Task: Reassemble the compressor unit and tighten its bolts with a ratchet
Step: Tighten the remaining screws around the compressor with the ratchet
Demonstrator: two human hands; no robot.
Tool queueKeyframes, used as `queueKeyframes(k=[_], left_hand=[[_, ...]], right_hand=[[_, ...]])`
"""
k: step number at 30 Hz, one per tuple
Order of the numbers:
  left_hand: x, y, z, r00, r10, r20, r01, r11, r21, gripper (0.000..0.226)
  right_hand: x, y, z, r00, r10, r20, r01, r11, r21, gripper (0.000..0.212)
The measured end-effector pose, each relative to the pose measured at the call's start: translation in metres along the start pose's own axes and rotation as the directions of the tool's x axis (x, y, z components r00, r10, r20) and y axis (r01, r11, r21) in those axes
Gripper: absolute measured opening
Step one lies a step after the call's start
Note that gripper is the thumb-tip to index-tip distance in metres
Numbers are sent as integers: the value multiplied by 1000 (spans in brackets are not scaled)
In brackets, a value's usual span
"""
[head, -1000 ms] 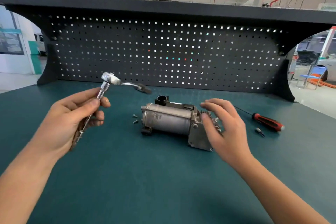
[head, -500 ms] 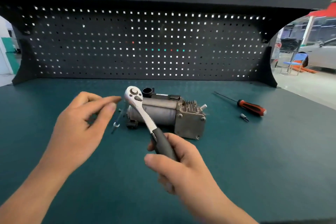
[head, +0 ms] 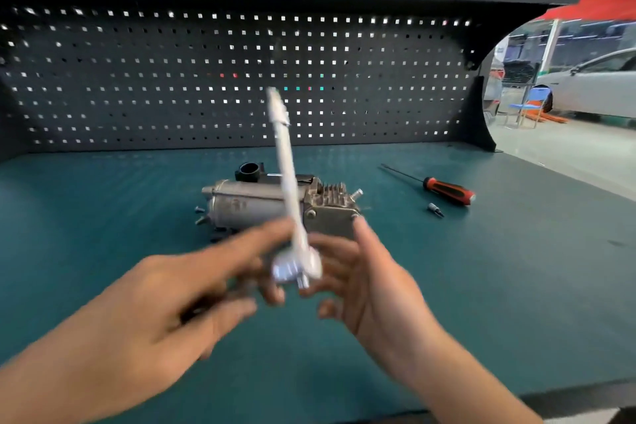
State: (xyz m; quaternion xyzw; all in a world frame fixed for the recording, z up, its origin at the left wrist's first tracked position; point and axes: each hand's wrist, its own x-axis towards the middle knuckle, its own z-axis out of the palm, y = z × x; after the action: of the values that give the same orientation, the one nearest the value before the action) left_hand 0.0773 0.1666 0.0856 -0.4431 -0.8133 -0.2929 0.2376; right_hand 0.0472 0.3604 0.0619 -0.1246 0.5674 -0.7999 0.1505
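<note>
- While the ratchet (head: 297, 267) with its long extension bar (head: 287, 175) stands between my hands at frame centre, blur hides the grip: I cannot tell if my left hand (head: 179, 293) or right hand (head: 371, 286) holds it.
- It looks like stiff, smooth steel, so probably slippery.
- The compressor (head: 247, 206), just above my hands in the frame, looks heavy; I would hold its cylinder, not the fins.
- I can read no writing.
</note>
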Motion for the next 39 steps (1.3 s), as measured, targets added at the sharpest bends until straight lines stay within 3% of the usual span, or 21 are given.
queueKeyframes(k=[2, 4, 7, 10, 13, 15, 16, 18, 19, 21, 22, 23, 25, 27, 39], left_hand=[[3, 4, 1, 965, 104, 241, -177, 936, 305, 41], [7, 6, 12, 912, 101, 397, -269, 879, 394, 42], [12, 3, 27, 890, 43, 454, -269, 854, 445, 38], [15, -7, 28, 961, 48, 273, -189, 832, 522, 31], [6, -19, 26, 997, -52, -53, 73, 793, 605, 69], [0, -15, 33, 928, -196, -316, 332, 819, 468, 97], [-2, -10, 41, 865, -262, -429, 408, 864, 296, 106], [1, 4, 61, 713, -441, -544, 332, 897, -292, 110], [5, 11, 70, 660, -556, -505, 200, 778, -595, 111], [10, 18, 84, 625, -730, -277, 15, 366, -931, 107], [13, 19, 88, 618, -761, -198, -48, 215, -975, 101], [17, 18, 89, 608, -778, -157, -91, 128, -988, 85], [24, 17, 90, 592, -794, -137, -159, 51, -986, 49], [29, 17, 92, 579, -805, -129, -183, 26, -983, 39], [32, 19, 101, 527, -844, -104, -194, 0, -981, 45]], right_hand=[[6, -7, -8, 997, 20, -77, -7, 988, 157, 56], [5, -5, -7, 991, 43, -128, -1, 951, 309, 44], [6, 4, -8, 946, 162, -280, 19, 836, 549, 35], [15, 5, -12, 906, 263, -332, 27, 746, 666, 34], [21, 8, -14, 913, 297, -280, -4, 693, 721, 37], [24, 7, -13, 925, 311, -219, -40, 653, 756, 38], [26, 7, -12, 930, 314, -190, -62, 645, 761, 38], [31, 7, -11, 943, 305, -136, -101, 649, 754, 37], [32, 7, -9, 945, 302, -124, -111, 654, 749, 37], [34, 7, -8, 945, 297, -139, -101, 666, 739, 34], [35, 7, -8, 944, 291, -157, -88, 677, 730, 31], [35, 7, -8, 943, 286, -169, -80, 690, 719, 27], [36, 6, -11, 940, 290, -180, -85, 710, 699, 22], [37, 7, -16, 936, 302, -181, -103, 726, 680, 21], [41, 9, -23, 917, 305, -255, -101, 800, 592, 24]])
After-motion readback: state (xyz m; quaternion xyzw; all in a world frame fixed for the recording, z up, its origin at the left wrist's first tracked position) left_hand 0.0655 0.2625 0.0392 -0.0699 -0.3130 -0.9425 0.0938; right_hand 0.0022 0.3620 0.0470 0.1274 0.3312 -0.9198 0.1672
